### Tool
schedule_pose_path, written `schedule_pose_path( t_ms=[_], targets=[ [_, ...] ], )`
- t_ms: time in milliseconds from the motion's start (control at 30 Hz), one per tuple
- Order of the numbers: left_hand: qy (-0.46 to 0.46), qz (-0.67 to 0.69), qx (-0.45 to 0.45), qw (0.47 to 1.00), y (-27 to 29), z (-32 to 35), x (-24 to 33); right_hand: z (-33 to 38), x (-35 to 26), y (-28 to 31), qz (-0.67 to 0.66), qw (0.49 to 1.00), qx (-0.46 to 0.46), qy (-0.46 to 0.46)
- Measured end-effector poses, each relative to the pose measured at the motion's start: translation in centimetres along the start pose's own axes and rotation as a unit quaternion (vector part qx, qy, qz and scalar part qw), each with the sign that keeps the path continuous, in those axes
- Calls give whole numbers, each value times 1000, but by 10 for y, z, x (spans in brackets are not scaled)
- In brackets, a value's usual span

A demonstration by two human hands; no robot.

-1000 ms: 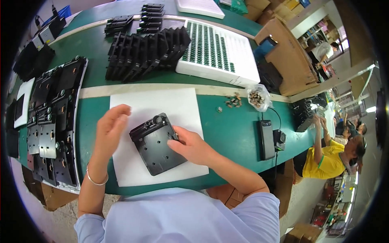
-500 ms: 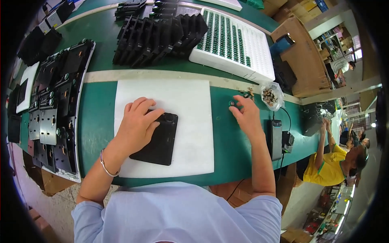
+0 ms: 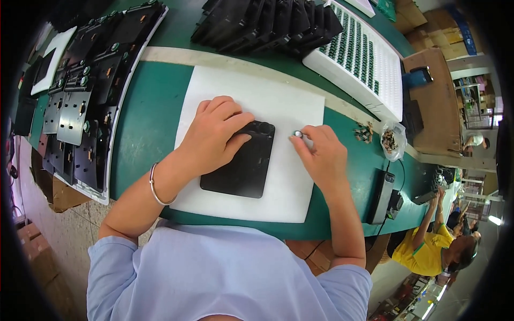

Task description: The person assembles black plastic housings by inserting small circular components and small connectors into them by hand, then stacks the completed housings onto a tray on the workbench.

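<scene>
A flat black plastic panel (image 3: 241,166) lies on a white foam sheet (image 3: 289,198), a small round recess at its far right corner. My left hand (image 3: 217,131) grips its far left edge, fingers curled round and thumb over the top; that edge is partly hidden. Just right of the panel, my right hand (image 3: 324,152) pinches a small round component (image 3: 298,134) with a silvery face between thumb and forefinger, apart from the panel.
Black panels with small parts fill a white tray (image 3: 120,107) at left. Black housings (image 3: 262,24) stand at the back beside a white foam tray (image 3: 369,88) of green round components. Rightward are loose small parts (image 3: 364,132), a plastic bag (image 3: 393,140), a black device (image 3: 381,195) and a yellow-shirted person (image 3: 423,251).
My right hand has come in from the green table to over the white sheet, carrying the round component towards the panel. My left hand stays on the panel. The whole view has shifted.
</scene>
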State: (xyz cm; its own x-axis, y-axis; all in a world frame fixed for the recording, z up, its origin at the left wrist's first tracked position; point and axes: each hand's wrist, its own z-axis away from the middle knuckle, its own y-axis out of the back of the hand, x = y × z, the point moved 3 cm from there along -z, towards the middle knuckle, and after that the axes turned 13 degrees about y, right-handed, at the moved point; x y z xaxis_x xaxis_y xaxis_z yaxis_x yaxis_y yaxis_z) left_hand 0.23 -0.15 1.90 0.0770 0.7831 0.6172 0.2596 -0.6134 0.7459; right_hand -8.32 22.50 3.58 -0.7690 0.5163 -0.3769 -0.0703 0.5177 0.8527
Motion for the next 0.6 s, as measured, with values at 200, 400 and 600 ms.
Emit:
schedule_pose_path(
  t_ms=[200, 400, 600],
  targets=[
    [1, 26, 13, 1000, 1, 2, -3, -1, 2, 9, -26, 998, -50, -8],
    [5, 40, 0, 999, 3, -1, -4, 6, 10, 9, -111, 991, -52, -56],
    [11, 40, 0, 999, 3, -1, -4, -5, -5, -1, -91, 991, -58, -80]
  ],
)
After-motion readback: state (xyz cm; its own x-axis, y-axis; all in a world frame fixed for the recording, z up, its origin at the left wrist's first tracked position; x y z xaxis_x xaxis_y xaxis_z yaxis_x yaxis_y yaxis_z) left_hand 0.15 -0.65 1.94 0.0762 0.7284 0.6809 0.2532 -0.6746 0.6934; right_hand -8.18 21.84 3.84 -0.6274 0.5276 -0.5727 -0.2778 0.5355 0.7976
